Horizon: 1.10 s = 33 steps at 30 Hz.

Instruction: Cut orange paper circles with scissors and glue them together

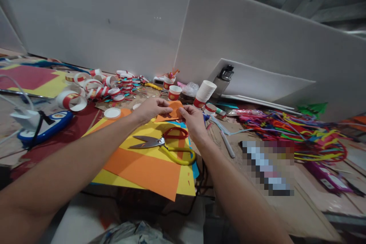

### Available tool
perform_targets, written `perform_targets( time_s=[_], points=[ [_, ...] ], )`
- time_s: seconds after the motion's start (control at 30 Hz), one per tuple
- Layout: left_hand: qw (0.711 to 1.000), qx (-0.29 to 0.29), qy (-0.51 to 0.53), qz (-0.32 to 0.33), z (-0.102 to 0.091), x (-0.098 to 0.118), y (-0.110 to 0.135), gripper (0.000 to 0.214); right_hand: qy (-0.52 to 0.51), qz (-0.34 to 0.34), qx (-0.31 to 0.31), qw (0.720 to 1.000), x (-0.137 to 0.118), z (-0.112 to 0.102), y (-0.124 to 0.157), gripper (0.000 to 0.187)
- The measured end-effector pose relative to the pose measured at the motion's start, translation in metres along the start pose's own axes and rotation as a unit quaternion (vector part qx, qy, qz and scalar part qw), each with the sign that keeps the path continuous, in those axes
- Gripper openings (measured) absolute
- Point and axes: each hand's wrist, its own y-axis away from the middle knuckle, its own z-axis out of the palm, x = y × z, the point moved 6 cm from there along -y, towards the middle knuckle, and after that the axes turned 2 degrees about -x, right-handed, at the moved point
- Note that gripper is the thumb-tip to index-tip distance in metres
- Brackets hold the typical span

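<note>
Both my hands hold a small orange paper piece point(173, 110) above a stack of coloured sheets. My left hand point(150, 109) pinches its left edge with closed fingers. My right hand point(193, 120) pinches its right edge the same way. Below the hands, scissors point(164, 144) with one red and one yellow handle loop lie closed on the yellow sheet point(148, 131). A large orange sheet point(145, 169) lies on the stack nearer to me.
Red-and-white paper cups point(204, 93) stand behind the hands, with several cut cup rings point(73, 101) at the left. A heap of coloured pipe cleaners point(303, 133) lies at the right. A grey pen point(227, 144), a blue-and-white device point(45, 127) and a dark bottle point(224, 78) sit around.
</note>
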Motion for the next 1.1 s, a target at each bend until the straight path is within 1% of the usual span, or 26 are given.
perform_targets(
  time_s=[0.1,0.13,0.2,0.27,0.3,0.4,0.47,0.57,0.63,0.8,0.93,1.03,1.1],
  points=[
    [1.000,-0.001,-0.009,-0.014,-0.001,0.002,0.002,0.025,0.009,0.004,-0.001,1.000,0.001,0.000,0.000,0.025],
    [1.000,-0.009,-0.006,-0.019,-0.001,0.001,0.002,0.026,0.012,0.006,0.003,1.000,0.002,0.000,0.000,0.025],
    [0.998,-0.046,0.011,-0.038,0.005,-0.005,0.003,0.028,0.017,0.006,0.008,1.000,0.002,-0.001,0.001,0.023],
    [0.993,-0.088,0.034,-0.075,0.012,-0.015,0.003,0.032,0.027,0.005,0.003,1.000,0.001,0.000,0.003,0.023],
    [0.990,-0.094,0.043,-0.092,0.014,-0.020,0.003,0.035,0.033,0.005,-0.001,0.999,0.001,0.000,0.004,0.024],
    [0.992,-0.074,0.023,-0.100,0.015,-0.028,0.002,0.037,0.060,0.004,-0.009,0.998,0.002,0.000,0.005,0.027],
    [0.994,-0.062,-0.001,-0.092,0.016,-0.029,0.002,0.034,0.080,-0.001,-0.005,0.997,0.002,-0.001,0.005,0.028],
    [0.995,-0.062,-0.015,-0.083,0.018,-0.028,0.003,0.028,0.094,-0.006,0.005,0.996,0.004,-0.004,0.003,0.030],
    [0.995,-0.067,-0.001,-0.080,0.020,-0.027,0.004,0.029,0.087,-0.004,0.006,0.996,0.005,-0.005,0.002,0.031],
    [0.989,-0.082,0.054,-0.115,0.021,-0.026,0.004,0.039,0.066,-0.002,-0.012,0.998,0.007,-0.003,0.001,0.035],
    [0.993,-0.072,0.016,-0.091,0.016,-0.024,0.003,0.033,0.053,0.009,-0.031,0.998,0.008,0.000,0.002,0.037],
    [0.995,-0.068,-0.008,-0.074,0.015,-0.023,0.004,0.028,0.071,0.003,-0.013,0.997,0.006,-0.003,0.003,0.037],
    [0.995,-0.069,-0.004,-0.072,0.016,-0.023,0.004,0.029,0.077,-0.003,-0.006,0.997,0.004,-0.004,0.003,0.037]
  ],
)
